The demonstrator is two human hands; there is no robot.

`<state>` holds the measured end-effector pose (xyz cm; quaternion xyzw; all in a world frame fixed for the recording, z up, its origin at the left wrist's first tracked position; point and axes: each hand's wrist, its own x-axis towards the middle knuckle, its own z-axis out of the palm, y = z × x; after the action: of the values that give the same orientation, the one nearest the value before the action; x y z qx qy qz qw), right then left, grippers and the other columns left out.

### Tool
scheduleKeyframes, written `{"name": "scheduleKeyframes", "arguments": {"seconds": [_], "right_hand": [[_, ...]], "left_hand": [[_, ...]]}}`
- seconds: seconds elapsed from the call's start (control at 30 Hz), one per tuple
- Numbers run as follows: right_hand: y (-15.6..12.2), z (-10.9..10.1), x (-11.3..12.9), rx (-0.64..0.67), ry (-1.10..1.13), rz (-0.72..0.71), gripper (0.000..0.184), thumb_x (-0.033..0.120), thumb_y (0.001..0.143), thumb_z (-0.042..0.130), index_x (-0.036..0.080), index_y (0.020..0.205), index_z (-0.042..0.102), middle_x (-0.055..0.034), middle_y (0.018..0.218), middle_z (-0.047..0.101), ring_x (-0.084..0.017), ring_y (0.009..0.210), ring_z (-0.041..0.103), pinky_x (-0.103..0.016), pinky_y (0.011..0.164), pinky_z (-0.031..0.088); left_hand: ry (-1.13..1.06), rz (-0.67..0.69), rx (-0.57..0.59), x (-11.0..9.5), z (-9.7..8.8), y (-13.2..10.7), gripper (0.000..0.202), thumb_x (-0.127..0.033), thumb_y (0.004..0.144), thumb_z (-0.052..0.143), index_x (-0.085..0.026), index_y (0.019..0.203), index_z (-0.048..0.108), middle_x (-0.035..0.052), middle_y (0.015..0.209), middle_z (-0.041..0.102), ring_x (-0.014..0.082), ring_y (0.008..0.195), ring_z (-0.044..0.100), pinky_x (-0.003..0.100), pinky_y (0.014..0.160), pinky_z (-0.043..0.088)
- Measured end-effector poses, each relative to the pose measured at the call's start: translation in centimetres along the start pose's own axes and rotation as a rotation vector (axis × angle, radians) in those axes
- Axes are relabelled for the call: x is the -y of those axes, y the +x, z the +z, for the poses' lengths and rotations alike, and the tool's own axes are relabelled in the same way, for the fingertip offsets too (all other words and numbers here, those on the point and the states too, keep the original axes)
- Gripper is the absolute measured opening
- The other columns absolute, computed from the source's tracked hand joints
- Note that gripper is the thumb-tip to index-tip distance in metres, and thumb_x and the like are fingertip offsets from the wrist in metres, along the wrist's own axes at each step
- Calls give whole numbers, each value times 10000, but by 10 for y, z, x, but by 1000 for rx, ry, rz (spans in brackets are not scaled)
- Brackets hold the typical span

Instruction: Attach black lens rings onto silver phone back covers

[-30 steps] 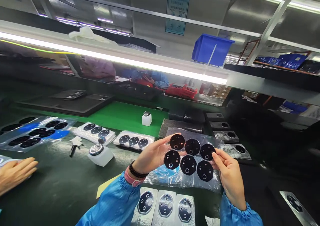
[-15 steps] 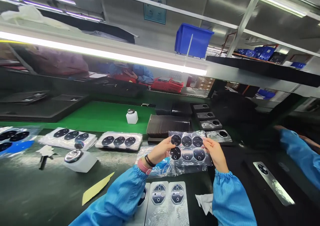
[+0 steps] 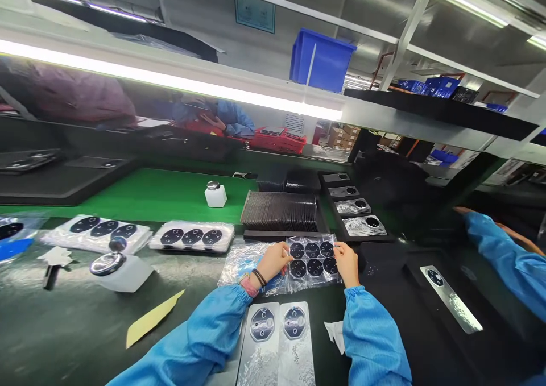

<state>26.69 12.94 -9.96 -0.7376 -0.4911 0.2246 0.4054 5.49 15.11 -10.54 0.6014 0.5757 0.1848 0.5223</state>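
My left hand (image 3: 275, 261) pinches the left edge of a clear plastic sheet of black round parts (image 3: 313, 259). At its right edge, the fingers of my right hand (image 3: 347, 264) grip the same sheet. The parts sit in two rows, each with small holes or rings. Crinkled clear plastic bags (image 3: 243, 261) with something blue lie beside and under my left hand. Closer to me, silver panels, each with a dark octagonal piece, lie side by side: one panel (image 3: 260, 357) and another panel (image 3: 297, 352). My left sleeve partly covers the panels' left side.
A dark ribbed stack (image 3: 279, 212) stands behind the sheet, with silver plates (image 3: 364, 225) to its right. White pump bottles (image 3: 123, 275) and wrapped packs (image 3: 191, 239) occupy the left. Yellow paper (image 3: 153, 318) and white tissue (image 3: 335, 333) lie nearby. Another person's sleeve (image 3: 503, 255) appears right.
The view has shifted, so most things appear farther left and higher. The sheet has changed tilt: its lower row, shiny with glare before, now looks black. Both hands still hold it.
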Motion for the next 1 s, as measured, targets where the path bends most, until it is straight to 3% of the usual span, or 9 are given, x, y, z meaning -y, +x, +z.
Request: {"name": "scheduleKeyframes", "arguments": {"seconds": [0.33,0.5,0.7,0.8,1.0], "right_hand": [[-15,8,-13,-44,-109,-42,204,119,729,540,206,863,667,-92,785,707,-280,761,678,-334,637,452],[-23,0,-23,-44,-2,-45,187,203,683,586,224,856,653,-72,814,702,-264,732,679,-359,669,500],[-42,-15,-33,8,241,47,337,356,632,606,205,932,635,-60,836,698,-214,623,664,-362,556,560],[-48,-19,-30,39,388,80,413,446,617,640,187,938,631,-60,821,701,-216,681,683,-366,584,594],[-51,-20,-18,90,591,117,416,495,601,706,178,863,639,-64,782,712,-237,742,705,-354,607,602]], "left_hand": [[217,10,-6,-1,6,-5,236,-274,926,576,-140,1121,569,46,968,640,148,735,639,309,647,559],[320,48,-70,0,5,-6,261,-268,915,588,-146,1143,559,60,1030,632,176,816,642,355,720,555],[461,146,-153,-5,5,-12,341,-260,899,603,-161,1217,526,87,1153,597,243,997,611,465,874,499],[485,282,-109,-16,21,-16,289,-275,903,596,-161,1166,560,86,1158,592,247,1032,590,467,893,481],[472,522,53,-38,76,-21,199,-269,865,649,-143,1017,618,71,1096,619,244,1051,578,459,900,476]]}}
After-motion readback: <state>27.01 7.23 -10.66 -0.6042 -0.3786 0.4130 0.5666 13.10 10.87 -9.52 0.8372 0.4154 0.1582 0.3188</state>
